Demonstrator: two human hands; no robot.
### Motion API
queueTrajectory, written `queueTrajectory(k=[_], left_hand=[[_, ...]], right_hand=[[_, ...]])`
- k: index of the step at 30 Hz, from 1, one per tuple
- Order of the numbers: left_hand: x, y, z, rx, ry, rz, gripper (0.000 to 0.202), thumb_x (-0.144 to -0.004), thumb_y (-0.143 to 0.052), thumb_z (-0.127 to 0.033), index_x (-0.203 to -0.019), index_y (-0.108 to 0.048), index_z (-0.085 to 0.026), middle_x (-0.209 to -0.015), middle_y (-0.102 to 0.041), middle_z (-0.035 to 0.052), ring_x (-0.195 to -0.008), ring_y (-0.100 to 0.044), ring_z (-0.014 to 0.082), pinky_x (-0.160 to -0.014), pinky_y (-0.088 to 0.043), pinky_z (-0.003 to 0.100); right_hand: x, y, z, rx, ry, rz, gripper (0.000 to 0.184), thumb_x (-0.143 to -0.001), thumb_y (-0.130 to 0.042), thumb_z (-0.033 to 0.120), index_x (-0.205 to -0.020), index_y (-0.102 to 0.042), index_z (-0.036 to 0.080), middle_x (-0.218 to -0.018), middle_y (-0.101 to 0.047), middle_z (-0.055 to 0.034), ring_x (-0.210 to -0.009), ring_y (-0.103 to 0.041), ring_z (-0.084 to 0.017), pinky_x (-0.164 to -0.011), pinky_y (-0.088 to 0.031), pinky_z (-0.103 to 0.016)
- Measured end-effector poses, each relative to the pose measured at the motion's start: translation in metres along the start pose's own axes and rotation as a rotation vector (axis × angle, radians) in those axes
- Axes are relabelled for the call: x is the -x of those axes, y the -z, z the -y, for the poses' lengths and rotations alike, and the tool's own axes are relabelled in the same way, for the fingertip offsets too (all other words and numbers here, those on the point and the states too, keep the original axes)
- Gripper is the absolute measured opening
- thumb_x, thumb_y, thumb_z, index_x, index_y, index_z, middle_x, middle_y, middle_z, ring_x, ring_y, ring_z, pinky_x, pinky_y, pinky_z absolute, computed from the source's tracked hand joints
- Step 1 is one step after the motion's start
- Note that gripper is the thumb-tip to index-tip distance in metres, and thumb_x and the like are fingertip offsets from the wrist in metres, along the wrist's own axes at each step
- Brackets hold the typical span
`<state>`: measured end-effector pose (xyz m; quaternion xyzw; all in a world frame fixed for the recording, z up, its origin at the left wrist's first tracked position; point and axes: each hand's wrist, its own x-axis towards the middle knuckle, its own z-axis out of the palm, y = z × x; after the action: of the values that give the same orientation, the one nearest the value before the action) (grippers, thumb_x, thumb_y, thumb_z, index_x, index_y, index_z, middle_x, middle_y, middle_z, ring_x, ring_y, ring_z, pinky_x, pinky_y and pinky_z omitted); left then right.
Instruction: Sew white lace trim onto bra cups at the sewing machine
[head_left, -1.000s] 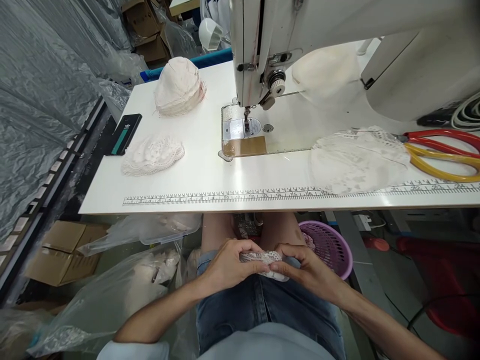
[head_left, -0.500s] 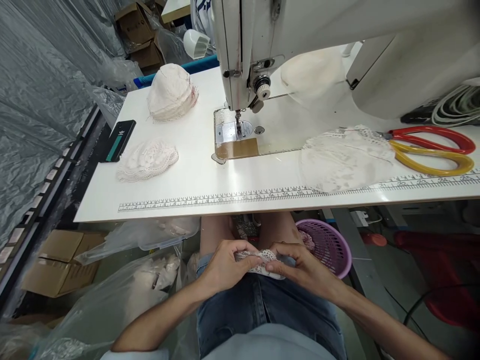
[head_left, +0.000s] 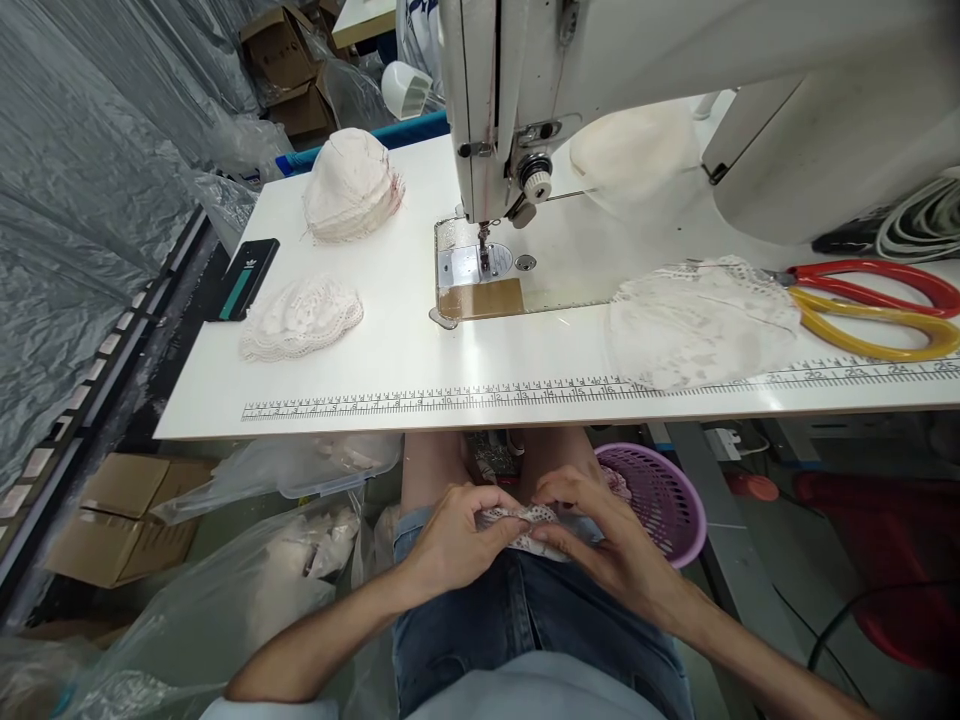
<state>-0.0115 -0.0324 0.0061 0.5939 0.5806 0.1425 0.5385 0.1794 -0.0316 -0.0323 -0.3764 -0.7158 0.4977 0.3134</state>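
Pinching left hand (head_left: 454,540): the left part of a white lace-trimmed piece (head_left: 529,545) is held between thumb and fingers, with the grip closed narrow.
Right hand (head_left: 611,535): the right part of the same piece is held, thumb nearer and fingertips farther; exact contact is partly hidden by the curled fingers.
Place of the piece: it is held above the denim lap (head_left: 480,625), nearer than the white table (head_left: 405,360) and left of the purple basket (head_left: 694,515); whether the cloth is rested on the denim cannot be told.
Weight: very little is to be expected, since the piece is small and is spanned by fingertips alone.
Cloth body: softness and limpness are suggested by the bunched folds; little shape is likely to be kept once one end is released.
Lace edge: small holes are seen along it, so snagging or stretching is judged possible under a hard pull.
Surface: a dry, textured look is shown, so slipping is thought unlikely under a light pinch.
Best hold: the closer-woven cloth just beside the lace is better taken, at both ends, with even tension.
Lace-edged cloth (head_left: 301,320) on the table's left: similar openwork is shown, and it is touched by neither hand.
Scissors (head_left: 847,268): they are laid at the right end of another white piece (head_left: 705,330), well apart from the hands.
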Motion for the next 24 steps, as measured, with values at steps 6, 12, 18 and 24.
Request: queueTrajectory(k=[6, 12, 18, 24], left_hand=[[0.0003, 0.0, -0.0023, -0.019, -0.031, -0.008, 0.018, -0.081, -0.056, -0.028, -0.077, -0.071, -0.019, -0.077, -0.071, -0.0009, -0.075, -0.06, 0.0156, -0.068, -0.04, 0.022], [0.0001, 0.0012, 0.0017, 0.065, 0.003, 0.033, 0.015, -0.078, -0.058, -0.021, -0.081, -0.072, -0.017, -0.077, -0.072, -0.0008, -0.072, -0.062, 0.0142, -0.065, -0.042, 0.02], [-0.0007, 0.0012, 0.0034, 0.121, 0.037, 0.03, 0.015, -0.077, -0.062, -0.028, -0.08, -0.072, -0.017, -0.077, -0.073, 0.0004, -0.071, -0.063, 0.0148, -0.064, -0.044, 0.02], [0.0005, -0.0011, 0.0059, 0.09, 0.021, 0.025, 0.015, -0.078, -0.062, -0.028, -0.08, -0.072, -0.017, -0.076, -0.072, 0.0001, -0.071, -0.063, 0.0147, -0.063, -0.044, 0.019]], right_hand=[[-0.0053, 0.0004, 0.0043, 0.06, 0.032, 0.129, 0.006, -0.093, -0.044, 0.025, -0.095, -0.049, 0.022, -0.09, -0.054, -0.005, -0.079, -0.052, -0.015, -0.068, -0.042, -0.027], [-0.0047, 0.0004, 0.0041, 0.05, 0.033, 0.18, 0.011, -0.094, -0.04, 0.022, -0.084, -0.043, 0.022, -0.089, -0.051, -0.0048, -0.078, -0.049, -0.015, -0.068, -0.041, -0.026], [-0.0004, 0.0004, 0.0006, 0.084, 0.088, 0.133, 0.011, -0.093, -0.04, 0.015, -0.089, -0.047, 0.022, -0.092, -0.05, -0.0043, -0.081, -0.049, -0.014, -0.069, -0.038, -0.026], [0.0, -0.0006, 0.0005, 0.081, 0.045, 0.104, 0.006, -0.092, -0.045, 0.018, -0.094, -0.047, 0.023, -0.088, -0.053, -0.0019, -0.08, -0.052, -0.014, -0.071, -0.037, -0.027]])
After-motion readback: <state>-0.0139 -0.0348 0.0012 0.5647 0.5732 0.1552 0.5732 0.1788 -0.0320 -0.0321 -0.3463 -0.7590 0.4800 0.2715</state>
